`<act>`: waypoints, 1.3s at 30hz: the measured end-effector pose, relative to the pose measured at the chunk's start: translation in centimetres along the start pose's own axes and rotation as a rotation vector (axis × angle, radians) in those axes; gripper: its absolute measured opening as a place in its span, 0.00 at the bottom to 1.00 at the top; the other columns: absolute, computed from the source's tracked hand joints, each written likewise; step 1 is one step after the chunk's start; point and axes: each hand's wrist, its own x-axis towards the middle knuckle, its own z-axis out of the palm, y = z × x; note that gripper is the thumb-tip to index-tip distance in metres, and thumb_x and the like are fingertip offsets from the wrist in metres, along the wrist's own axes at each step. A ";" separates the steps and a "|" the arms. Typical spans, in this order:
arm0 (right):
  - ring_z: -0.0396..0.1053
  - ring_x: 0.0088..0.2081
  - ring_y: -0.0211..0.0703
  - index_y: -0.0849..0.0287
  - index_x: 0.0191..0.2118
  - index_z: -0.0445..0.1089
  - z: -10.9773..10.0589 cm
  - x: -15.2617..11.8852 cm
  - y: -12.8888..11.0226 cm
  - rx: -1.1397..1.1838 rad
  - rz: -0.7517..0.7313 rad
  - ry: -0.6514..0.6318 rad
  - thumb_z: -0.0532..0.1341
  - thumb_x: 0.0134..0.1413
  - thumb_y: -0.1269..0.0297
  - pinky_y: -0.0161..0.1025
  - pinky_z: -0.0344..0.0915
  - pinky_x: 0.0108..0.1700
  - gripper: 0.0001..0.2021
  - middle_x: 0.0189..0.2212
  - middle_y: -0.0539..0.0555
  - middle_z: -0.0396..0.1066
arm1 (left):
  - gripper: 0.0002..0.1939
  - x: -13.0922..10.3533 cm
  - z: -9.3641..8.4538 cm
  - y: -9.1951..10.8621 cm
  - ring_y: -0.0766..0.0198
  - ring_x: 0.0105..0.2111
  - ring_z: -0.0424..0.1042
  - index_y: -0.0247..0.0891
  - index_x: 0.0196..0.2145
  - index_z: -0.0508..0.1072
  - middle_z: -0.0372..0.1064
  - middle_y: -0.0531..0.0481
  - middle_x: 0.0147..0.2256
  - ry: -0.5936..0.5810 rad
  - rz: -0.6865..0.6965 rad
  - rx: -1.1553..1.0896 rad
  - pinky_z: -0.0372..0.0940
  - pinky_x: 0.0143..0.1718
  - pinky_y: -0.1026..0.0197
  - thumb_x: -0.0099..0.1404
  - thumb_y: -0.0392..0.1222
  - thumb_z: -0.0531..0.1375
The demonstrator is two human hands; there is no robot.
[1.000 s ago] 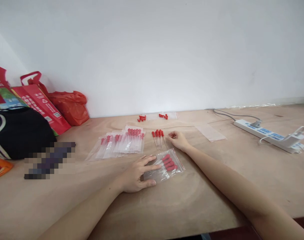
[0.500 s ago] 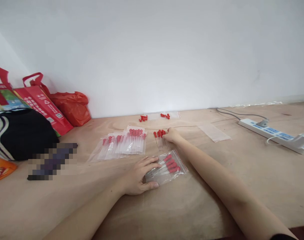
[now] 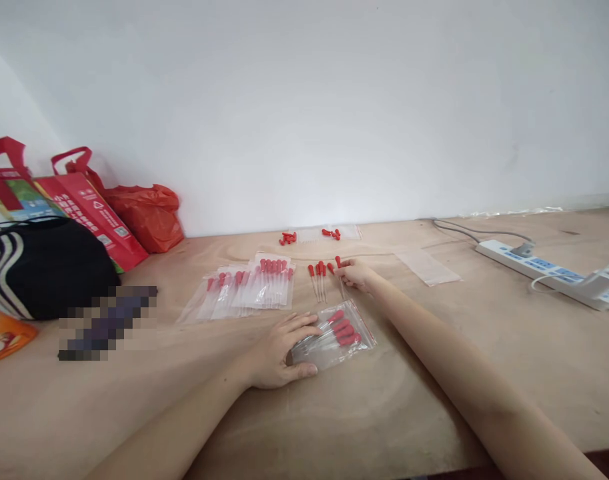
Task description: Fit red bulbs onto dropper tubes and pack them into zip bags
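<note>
My left hand (image 3: 287,353) lies with fingers stretched out on the left end of a clear zip bag (image 3: 329,365). Inside that bag are several glass droppers with red rubber bulbs (image 3: 343,327), bulbs to the right. Beyond it, my right hand (image 3: 355,275) pinches a single dropper (image 3: 338,262) near its red bulb, its thin tube pointing down toward the table. Just left of the fingers, several loose droppers (image 3: 318,283) lie side by side with bulbs away from me. To their left, filled zip bags of droppers (image 3: 274,283) overlap in a row.
Loose red bulbs (image 3: 287,238) and a flat bag (image 3: 309,233) lie by the wall. Another flat clear bag (image 3: 429,269) is at right, near a white power strip (image 3: 549,270) with cables. Shopping bags (image 3: 91,213) and a black bag (image 3: 59,267) stand at left.
My right hand has moved slightly right, away from the loose droppers, and one dropper now shows raised between its fingers. My left hand stays on the bag.
</note>
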 end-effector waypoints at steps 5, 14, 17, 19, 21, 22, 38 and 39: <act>0.51 0.13 0.27 0.58 0.30 0.55 -1.0 -1.6 0.2 0.152 0.050 0.027 0.61 0.37 0.71 0.26 0.44 0.14 0.13 0.13 0.40 0.52 | 0.28 0.0 0.0 -0.1 0.52 0.58 0.44 0.47 0.54 0.57 0.46 0.50 0.59 -0.017 -0.015 0.006 0.43 0.57 0.46 0.57 0.55 0.55; 0.56 0.16 0.30 0.53 0.44 0.50 -4.7 -7.6 1.6 0.291 -0.114 0.171 0.61 0.37 0.60 0.28 0.53 0.16 0.26 0.19 0.40 0.56 | 0.23 -0.1 -0.1 0.1 0.54 0.57 0.48 0.43 0.47 0.61 0.50 0.48 0.57 0.022 -0.002 -0.026 0.49 0.55 0.49 0.55 0.51 0.58; 0.58 0.18 0.30 0.53 0.45 0.50 -5.4 -8.8 2.0 0.291 -0.181 0.212 0.63 0.36 0.56 0.30 0.56 0.19 0.28 0.21 0.41 0.57 | 0.21 -0.1 -0.1 0.1 0.54 0.57 0.49 0.43 0.45 0.61 0.52 0.48 0.56 0.037 0.007 -0.026 0.50 0.54 0.50 0.55 0.50 0.58; 0.59 0.19 0.31 0.53 0.45 0.50 -5.4 -9.2 2.0 0.290 -0.205 0.247 0.63 0.36 0.55 0.31 0.58 0.20 0.29 0.22 0.41 0.57 | 0.20 0.0 -0.1 0.2 0.55 0.57 0.49 0.43 0.45 0.61 0.52 0.48 0.56 0.040 0.010 -0.022 0.50 0.54 0.51 0.55 0.50 0.58; 0.59 0.19 0.31 0.53 0.45 0.49 -5.1 -9.3 1.9 0.289 -0.213 0.251 0.63 0.36 0.54 0.31 0.59 0.21 0.29 0.22 0.41 0.57 | 0.21 0.0 -0.1 0.2 0.55 0.57 0.49 0.43 0.45 0.60 0.51 0.48 0.56 0.037 0.007 -0.017 0.50 0.54 0.50 0.56 0.51 0.58; 0.59 0.20 0.31 0.53 0.44 0.49 -4.9 -9.4 1.8 0.292 -0.212 0.239 0.63 0.36 0.54 0.31 0.59 0.21 0.29 0.22 0.41 0.58 | 0.21 0.0 -0.1 0.2 0.55 0.57 0.49 0.43 0.45 0.60 0.51 0.47 0.56 0.032 0.004 -0.015 0.50 0.54 0.50 0.56 0.51 0.58; 0.65 0.23 0.33 0.54 0.39 0.54 -3.7 -11.7 1.3 0.399 -0.085 0.011 0.62 0.39 0.55 0.35 0.64 0.28 0.21 0.24 0.44 0.63 | 0.21 0.0 -0.2 0.2 0.53 0.57 0.47 0.42 0.45 0.61 0.49 0.46 0.57 0.003 -0.020 -0.026 0.48 0.55 0.48 0.56 0.51 0.57; 0.66 0.24 0.33 0.55 0.38 0.56 -3.7 -11.7 1.2 0.407 -0.070 0.010 0.62 0.39 0.55 0.36 0.65 0.30 0.20 0.25 0.44 0.64 | 0.21 0.0 -0.2 0.2 0.53 0.57 0.47 0.42 0.45 0.61 0.49 0.46 0.57 0.001 -0.024 -0.024 0.48 0.55 0.48 0.56 0.51 0.57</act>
